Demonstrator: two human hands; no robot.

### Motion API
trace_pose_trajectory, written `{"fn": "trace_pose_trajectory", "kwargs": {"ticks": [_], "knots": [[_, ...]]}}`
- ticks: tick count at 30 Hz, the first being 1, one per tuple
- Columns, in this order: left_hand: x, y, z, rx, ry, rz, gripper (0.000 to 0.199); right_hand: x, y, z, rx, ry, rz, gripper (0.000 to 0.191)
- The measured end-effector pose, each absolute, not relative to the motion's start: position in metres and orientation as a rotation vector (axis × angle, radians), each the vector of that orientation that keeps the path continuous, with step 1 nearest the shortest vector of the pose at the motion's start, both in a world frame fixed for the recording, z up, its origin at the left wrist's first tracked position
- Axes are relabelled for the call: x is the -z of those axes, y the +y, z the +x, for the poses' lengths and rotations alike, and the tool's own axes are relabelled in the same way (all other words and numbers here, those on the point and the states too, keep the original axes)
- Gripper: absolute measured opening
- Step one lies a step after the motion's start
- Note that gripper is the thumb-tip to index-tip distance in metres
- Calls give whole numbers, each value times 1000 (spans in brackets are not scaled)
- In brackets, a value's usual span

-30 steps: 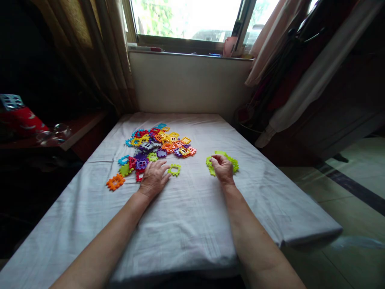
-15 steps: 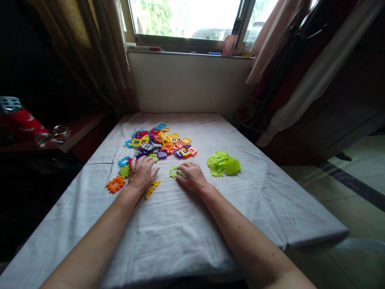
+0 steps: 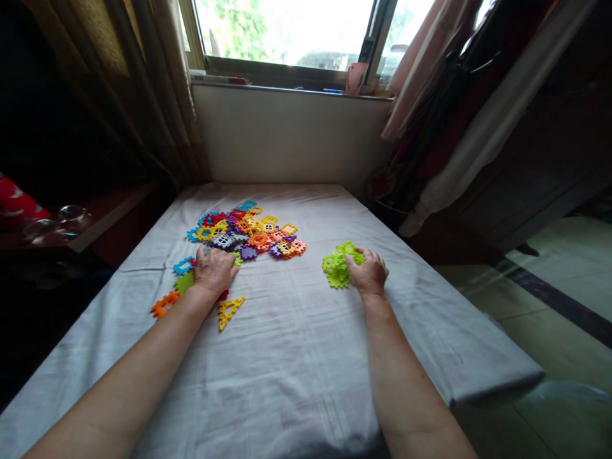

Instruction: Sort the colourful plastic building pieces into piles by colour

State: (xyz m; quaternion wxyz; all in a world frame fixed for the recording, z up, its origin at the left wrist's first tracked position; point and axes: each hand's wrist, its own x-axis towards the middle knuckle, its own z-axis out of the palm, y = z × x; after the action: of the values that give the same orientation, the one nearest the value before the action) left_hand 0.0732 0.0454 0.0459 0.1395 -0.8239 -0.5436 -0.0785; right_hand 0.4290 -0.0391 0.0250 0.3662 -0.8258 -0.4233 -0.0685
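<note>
My left hand (image 3: 213,271) rests palm down at the near edge of a mixed heap of toothed plastic building pieces (image 3: 248,229), its fingers loosely apart. Beside it lie a blue piece (image 3: 183,265), a green piece (image 3: 184,282) and an orange piece (image 3: 165,305); red shows partly under the hand. A yellow triangular piece (image 3: 231,312) is just nearer to me. My right hand (image 3: 370,273) is at the pile of green building pieces (image 3: 337,271), thumb and fingers closed around a green piece at its right side. The hand hides part of that pile.
A white cloth covers the table (image 3: 287,357). Beyond its far edge are a low wall (image 3: 287,134) and a window, with a pink cup (image 3: 356,78) on the sill. A curtain (image 3: 157,95) hangs at left, clothes (image 3: 459,140) at right. Glass items (image 3: 71,217) stand on a side surface.
My right hand has moved right with the green ring-shaped piece from mid-table to the green pile. My left hand stays by the heap. The whole view has shifted slightly.
</note>
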Motion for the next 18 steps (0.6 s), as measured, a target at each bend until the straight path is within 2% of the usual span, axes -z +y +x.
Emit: {"fn": "trace_pose_trajectory", "kwargs": {"ticks": [6,11,18], "knots": [[-46,48,74,296,-1592,-2411,18,-22,-40,422,204,-1104,-2159,31],[-46,37,76,442,-1615,-2512,17,-20,-38,426,249,-1052,-2017,28],[-51,13,134,738,-1321,-2894,13,-4,-24,460,90,-693,-1713,38]]}}
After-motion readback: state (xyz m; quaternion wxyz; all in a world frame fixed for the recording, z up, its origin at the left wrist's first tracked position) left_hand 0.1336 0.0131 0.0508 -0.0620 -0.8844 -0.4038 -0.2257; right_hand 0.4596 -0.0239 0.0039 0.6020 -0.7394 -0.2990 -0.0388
